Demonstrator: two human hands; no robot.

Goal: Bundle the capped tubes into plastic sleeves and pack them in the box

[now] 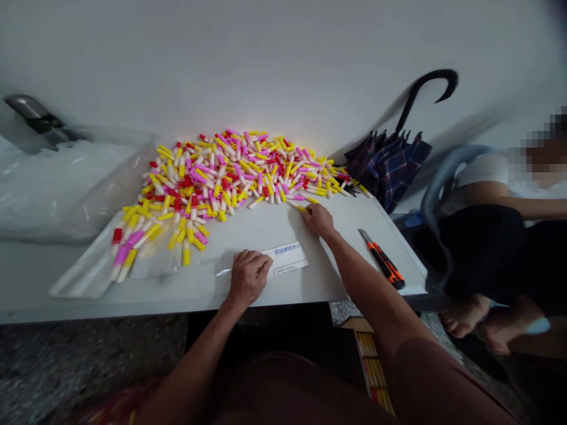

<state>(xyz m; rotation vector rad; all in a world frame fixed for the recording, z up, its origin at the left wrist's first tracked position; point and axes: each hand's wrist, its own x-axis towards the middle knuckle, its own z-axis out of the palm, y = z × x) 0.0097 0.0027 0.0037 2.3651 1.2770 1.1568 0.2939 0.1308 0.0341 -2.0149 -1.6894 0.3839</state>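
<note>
A large heap of small white tubes with yellow, pink and red caps [230, 171] spreads over the back of the white table [328, 277]. My right hand [318, 219] is at the heap's front right edge, its fingers closed on a yellow-capped tube [297, 206]. Near the table's front edge, my left hand [249, 274] has curled fingers closed on the left end of a flat white printed packet [287, 258]. A bit of clear plastic shows on the other side of that hand. My left fingertips are partly hidden.
An orange and black utility knife [383, 261] lies at right, blade out. Clear plastic bags [84, 195] cover the left side. A folded plaid umbrella [390, 159] leans behind. Another person [482, 200] sits at right. Below is a box [372, 366] of packed tubes.
</note>
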